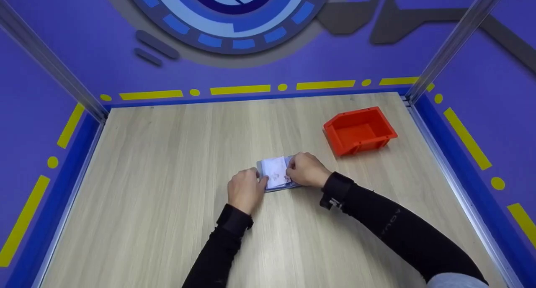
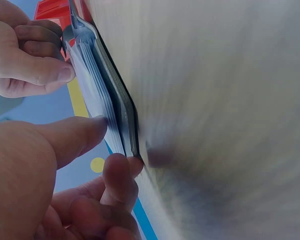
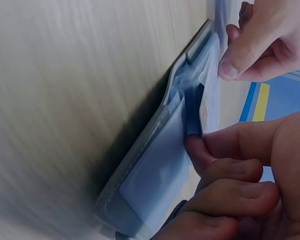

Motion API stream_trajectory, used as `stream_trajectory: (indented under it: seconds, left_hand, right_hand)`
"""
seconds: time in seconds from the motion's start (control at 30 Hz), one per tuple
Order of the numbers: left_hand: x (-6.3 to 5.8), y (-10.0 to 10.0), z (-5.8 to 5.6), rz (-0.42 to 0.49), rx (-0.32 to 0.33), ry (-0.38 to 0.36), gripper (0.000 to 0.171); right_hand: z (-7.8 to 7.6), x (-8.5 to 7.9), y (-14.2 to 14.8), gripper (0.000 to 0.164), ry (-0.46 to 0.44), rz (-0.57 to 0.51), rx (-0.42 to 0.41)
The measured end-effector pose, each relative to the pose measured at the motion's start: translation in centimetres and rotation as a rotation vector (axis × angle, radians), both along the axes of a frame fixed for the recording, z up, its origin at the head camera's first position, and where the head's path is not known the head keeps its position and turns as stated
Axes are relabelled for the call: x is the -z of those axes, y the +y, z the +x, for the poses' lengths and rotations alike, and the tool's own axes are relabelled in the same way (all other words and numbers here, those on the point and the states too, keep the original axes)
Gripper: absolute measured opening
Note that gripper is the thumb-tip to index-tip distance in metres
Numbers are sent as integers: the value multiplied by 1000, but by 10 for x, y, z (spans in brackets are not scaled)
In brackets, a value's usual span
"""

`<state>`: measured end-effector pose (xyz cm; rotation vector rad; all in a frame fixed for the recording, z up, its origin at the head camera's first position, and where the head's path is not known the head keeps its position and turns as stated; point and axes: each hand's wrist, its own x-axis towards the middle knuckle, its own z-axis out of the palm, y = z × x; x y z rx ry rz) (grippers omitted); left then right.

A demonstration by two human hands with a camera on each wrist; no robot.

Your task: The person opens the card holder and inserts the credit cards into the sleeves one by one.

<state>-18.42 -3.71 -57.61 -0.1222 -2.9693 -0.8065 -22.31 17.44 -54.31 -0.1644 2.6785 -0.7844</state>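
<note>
A grey card holder (image 3: 135, 217) with a stack of clear plastic sleeves (image 2: 97, 85) lies open on the wooden table. On top of the stack shows a pale printed card (image 1: 275, 173). My left hand (image 1: 245, 191) grips the holder's left edge, thumb on the sleeves and fingers at the cover's edge. At the card's right edge, my right hand (image 1: 310, 171) pinches it between thumb and index finger. In the right wrist view that edge is lifted and bent, with a dark underside, above a clear pocket on the holder's other half.
An orange-red plastic bin (image 1: 335, 142) stands on the table (image 1: 167, 162) beyond my right hand. Purple-blue panels (image 1: 234, 72) with yellow markings enclose the back and sides. Metal posts (image 1: 452, 45) rise at the back corners.
</note>
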Motion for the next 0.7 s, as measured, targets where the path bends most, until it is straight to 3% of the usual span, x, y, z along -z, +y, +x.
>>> stream_trajectory:
  seconds: [0.37, 0.7]
  left_hand:
    - [1, 0, -1, -18, -3, 3, 28]
    - [0, 0, 0, -17, 7, 0, 33]
  right_hand:
    - [1, 1, -9, 30, 0, 18, -18]
    - [3, 1, -12, 36, 82, 46, -81]
